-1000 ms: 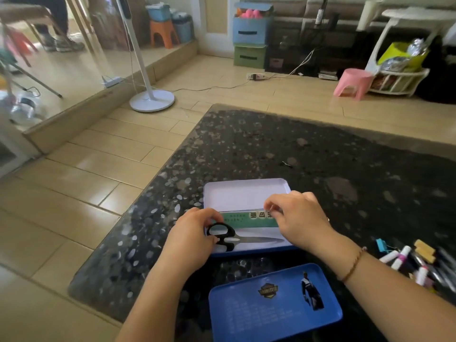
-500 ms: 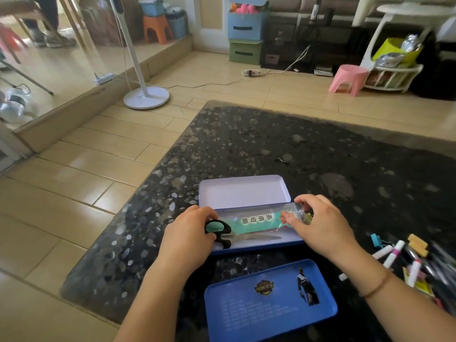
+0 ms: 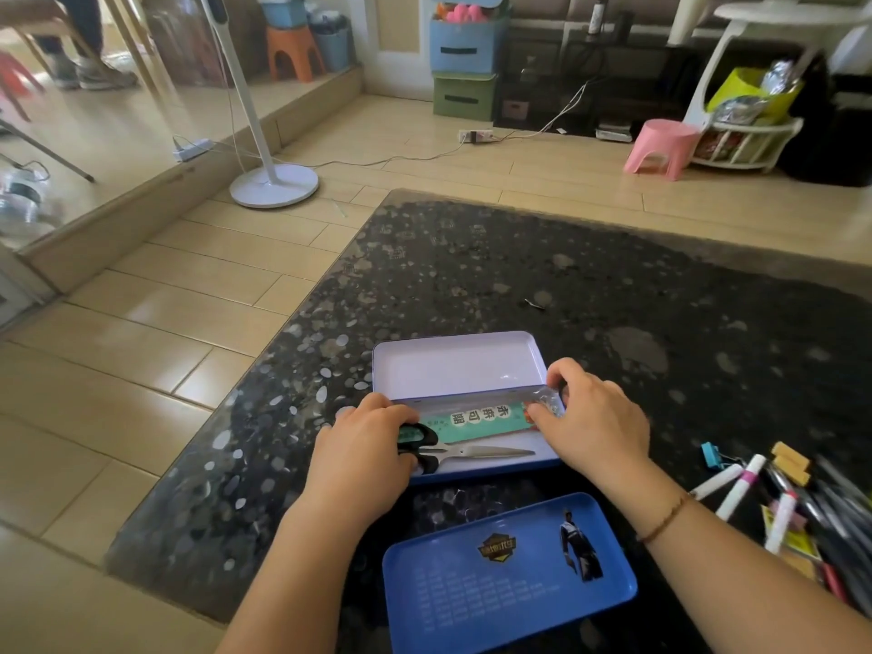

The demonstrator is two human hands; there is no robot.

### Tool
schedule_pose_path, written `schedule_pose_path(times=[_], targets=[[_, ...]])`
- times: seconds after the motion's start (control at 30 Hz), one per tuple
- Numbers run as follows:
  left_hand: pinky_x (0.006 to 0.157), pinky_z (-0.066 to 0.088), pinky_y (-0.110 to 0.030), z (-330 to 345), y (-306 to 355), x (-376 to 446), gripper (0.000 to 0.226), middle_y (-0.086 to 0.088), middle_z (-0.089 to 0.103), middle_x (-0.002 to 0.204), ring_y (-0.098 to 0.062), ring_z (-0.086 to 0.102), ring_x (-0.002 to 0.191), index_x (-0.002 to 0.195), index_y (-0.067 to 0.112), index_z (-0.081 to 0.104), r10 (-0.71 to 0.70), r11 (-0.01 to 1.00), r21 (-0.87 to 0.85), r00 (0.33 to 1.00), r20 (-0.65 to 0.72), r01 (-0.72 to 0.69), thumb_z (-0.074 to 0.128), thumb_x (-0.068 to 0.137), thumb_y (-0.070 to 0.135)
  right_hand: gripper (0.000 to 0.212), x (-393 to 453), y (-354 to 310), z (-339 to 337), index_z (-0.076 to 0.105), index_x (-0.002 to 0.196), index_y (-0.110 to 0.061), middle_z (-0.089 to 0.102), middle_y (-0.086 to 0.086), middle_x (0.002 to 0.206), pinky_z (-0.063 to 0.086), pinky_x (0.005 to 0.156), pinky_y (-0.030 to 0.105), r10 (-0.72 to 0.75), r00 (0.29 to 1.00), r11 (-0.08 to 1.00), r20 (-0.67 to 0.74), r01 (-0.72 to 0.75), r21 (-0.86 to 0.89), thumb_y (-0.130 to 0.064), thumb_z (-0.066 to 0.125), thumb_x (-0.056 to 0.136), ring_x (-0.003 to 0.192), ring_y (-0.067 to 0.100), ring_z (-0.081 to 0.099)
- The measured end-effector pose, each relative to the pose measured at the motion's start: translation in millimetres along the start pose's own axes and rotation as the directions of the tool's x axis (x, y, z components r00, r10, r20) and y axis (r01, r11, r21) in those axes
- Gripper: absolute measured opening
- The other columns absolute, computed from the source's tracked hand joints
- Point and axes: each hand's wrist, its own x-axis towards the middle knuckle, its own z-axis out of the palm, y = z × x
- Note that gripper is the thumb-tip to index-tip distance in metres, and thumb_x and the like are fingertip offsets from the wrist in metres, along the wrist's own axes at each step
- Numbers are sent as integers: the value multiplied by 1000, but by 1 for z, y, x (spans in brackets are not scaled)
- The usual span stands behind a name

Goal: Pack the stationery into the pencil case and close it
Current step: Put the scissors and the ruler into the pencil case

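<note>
Pencil case [image 3: 453, 370] lies open mid-table, lid tipped back – scissors [image 3: 453, 453] and a green packet [image 3: 476, 420] inside. Left hand [image 3: 363, 460] covers the scissor handles (grip hidden, cannot tell); right hand [image 3: 597, 422] pinches the packet's right end. Blue tray [image 3: 509, 578] sits nearer; pens [image 3: 741, 486] far right.

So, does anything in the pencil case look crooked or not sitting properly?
Yes. The green packet lies at a slant in the pencil case, and its clear right end rides up at the right wall, under the right hand. The scissors lie flat along the front.
</note>
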Motion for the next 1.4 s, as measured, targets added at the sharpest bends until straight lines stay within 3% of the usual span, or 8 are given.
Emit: schedule_pose_path(times=[0.13, 0.23, 0.33, 0.47, 0.97, 1.07, 1.17, 1.4], targets=[[95, 38, -38, 0, 3, 0, 51, 14, 47, 133, -20, 42, 119, 133, 36, 47, 18, 999, 52, 999, -45, -16, 65, 86, 32, 31, 7, 3, -10, 47, 94, -35, 58, -9, 92, 47, 60, 29, -4, 997, 997, 75, 9, -76, -54, 63, 77, 85, 13, 51], [85, 48, -32, -5, -4, 1, 40, 12, 52, 125, -14, 54, 104, 122, 31, 57, -30, 979, -204, 996, -81, 13, 61, 86, 15, 39, 7, 4, -7, 49, 107, -35, 53, -11, 110, 44, 67, 26, -185, 982, 977, 41, 188, -98, -50, 65, 75, 97, 11, 45], [77, 52, -34, -10, -14, 3, 39, 9, 52, 113, -13, 59, 84, 112, 28, 60, -133, 942, -327, 980, -146, 79, 56, 83, 3, 31, 8, 0, -6, 60, 102, -38, 51, -13, 116, 44, 84, 31, -465, 882, 880, 75, 469, -68, -52, 66, 75, 105, 12, 41], [71, 49, -29, -8, -18, 6, 39, 6, 61, 105, -11, 58, 85, 112, 26, 60, -155, 922, -367, 986, -67, 120, 51, 84, 2, 36, 15, -9, -6, 66, 108, -44, 46, -13, 118, 35, 91, 33, -549, 804, 805, 229, 582, -113, -63, 56, 79, 108, 11, 36], [81, 45, -29, 2, -15, 7, 46, 3, 53, 123, -16, 54, 101, 134, 27, 45, -142, 938, -328, 987, -76, 110, 59, 90, 26, 33, 13, -16, -4, 72, 94, -33, 60, -13, 93, 38, 80, 35, -517, 853, 844, 74, 522, -124, -59, 56, 81, 91, 12, 47], [83, 46, -32, 3, -13, 9, 45, 3, 51, 128, -18, 54, 105, 135, 28, 45, -145, 946, -306, 985, -89, 111, 57, 92, 31, 13, 14, 12, -20, 70, 94, -27, 64, -8, 88, 47, 68, 33, -230, 952, 961, -201, 255, 105, -32, 63, 84, 83, 15, 55], [82, 48, -34, 3, -12, 12, 35, 2, 55, 125, -19, 56, 101, 127, 26, 53, -152, 953, -283, 981, -121, 112, 56, 92, 26, 15, 13, 30, -25, 68, 98, -28, 63, -11, 81, 47, 63, 28, -29, 999, 986, -35, 35, 163, -31, 67, 83, 74, 11, 58], [74, 48, -36, 7, -9, 17, 27, 3, 61, 111, -21, 57, 91, 112, 26, 62, -203, 941, -305, 964, -170, 145, 59, 86, 18, 16, 4, 15, -17, 66, 86, -35, 59, -14, 86, 45, 57, 20, -121, 991, 991, 54, 117, 72, -48, 70, 78, 78, 6, 54]])
